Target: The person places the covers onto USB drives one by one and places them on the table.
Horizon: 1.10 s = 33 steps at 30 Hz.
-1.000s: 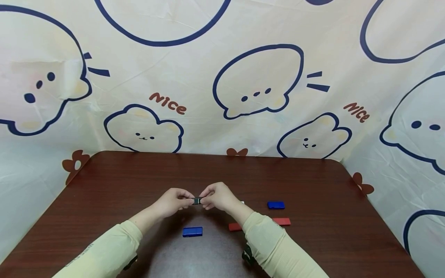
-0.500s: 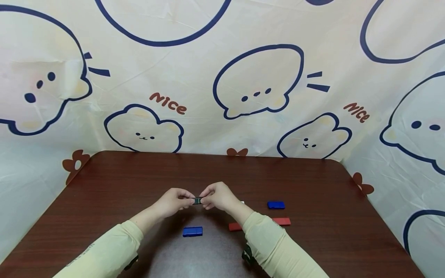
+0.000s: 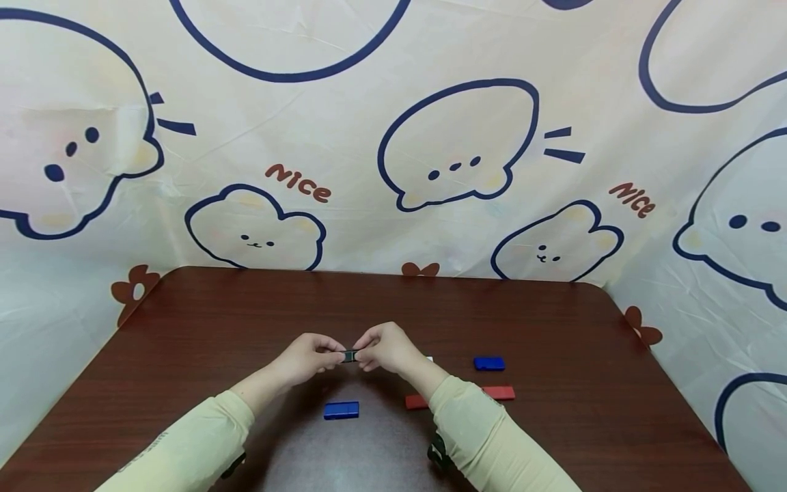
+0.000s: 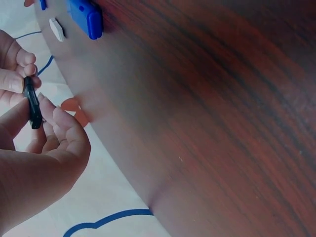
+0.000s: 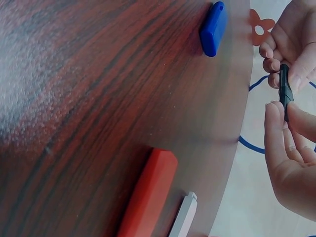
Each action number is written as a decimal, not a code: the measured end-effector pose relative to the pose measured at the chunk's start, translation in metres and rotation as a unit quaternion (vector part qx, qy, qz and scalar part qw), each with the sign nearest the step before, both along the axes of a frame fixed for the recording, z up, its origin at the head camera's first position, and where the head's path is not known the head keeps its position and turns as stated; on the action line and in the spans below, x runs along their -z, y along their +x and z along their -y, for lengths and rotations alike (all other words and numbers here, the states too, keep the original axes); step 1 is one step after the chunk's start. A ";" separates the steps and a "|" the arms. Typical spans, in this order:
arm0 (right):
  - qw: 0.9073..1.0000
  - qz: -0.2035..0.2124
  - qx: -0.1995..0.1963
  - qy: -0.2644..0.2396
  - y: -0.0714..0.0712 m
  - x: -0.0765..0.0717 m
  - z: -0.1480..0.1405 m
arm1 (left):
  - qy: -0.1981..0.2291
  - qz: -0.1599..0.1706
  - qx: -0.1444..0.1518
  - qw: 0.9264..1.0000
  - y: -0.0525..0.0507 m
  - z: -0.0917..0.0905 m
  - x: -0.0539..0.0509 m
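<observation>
In front of me, over the table, a small flat black piece (image 3: 349,356) is held level between both hands. My left hand (image 3: 301,359) pinches its left end with thumb and fingers. At its right end, my right hand (image 3: 385,347) has a similar pinch. The black piece (image 5: 284,89) looks slim and elongated in the right wrist view, and the fingertips of the two hands nearly meet along it. Much of it is covered by fingers, so its exact kind cannot be told.
One blue block-shaped case (image 3: 341,410) lies nearer me, another blue case (image 3: 489,363) to the right. A long red bar (image 3: 499,393) lies partly hidden under my right forearm. Behind that wrist is a slim white piece (image 5: 183,215). A patterned cloth (image 3: 344,137) surrounds the dark wooden table (image 3: 246,301).
</observation>
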State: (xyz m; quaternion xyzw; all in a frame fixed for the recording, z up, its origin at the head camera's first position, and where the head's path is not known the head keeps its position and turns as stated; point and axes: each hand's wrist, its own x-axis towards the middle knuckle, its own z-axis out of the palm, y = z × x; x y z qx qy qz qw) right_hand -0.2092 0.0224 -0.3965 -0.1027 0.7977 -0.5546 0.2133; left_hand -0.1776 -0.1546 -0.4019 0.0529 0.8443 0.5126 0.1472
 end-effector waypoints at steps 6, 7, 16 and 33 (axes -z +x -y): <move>1.000 0.000 -0.001 0.001 -0.001 0.001 0.000 | 0.000 0.003 -0.004 1.000 0.000 -0.001 0.000; 1.000 0.000 -0.001 0.001 -0.001 0.001 0.000 | 0.000 0.003 -0.005 1.000 0.000 -0.001 0.000; 1.000 -0.003 -0.002 0.003 0.000 0.000 -0.001 | 0.003 -0.003 -0.007 1.000 -0.001 -0.002 0.002; 1.000 0.005 0.002 0.007 0.000 0.000 0.000 | -0.004 -0.006 -0.020 1.000 0.000 -0.005 0.003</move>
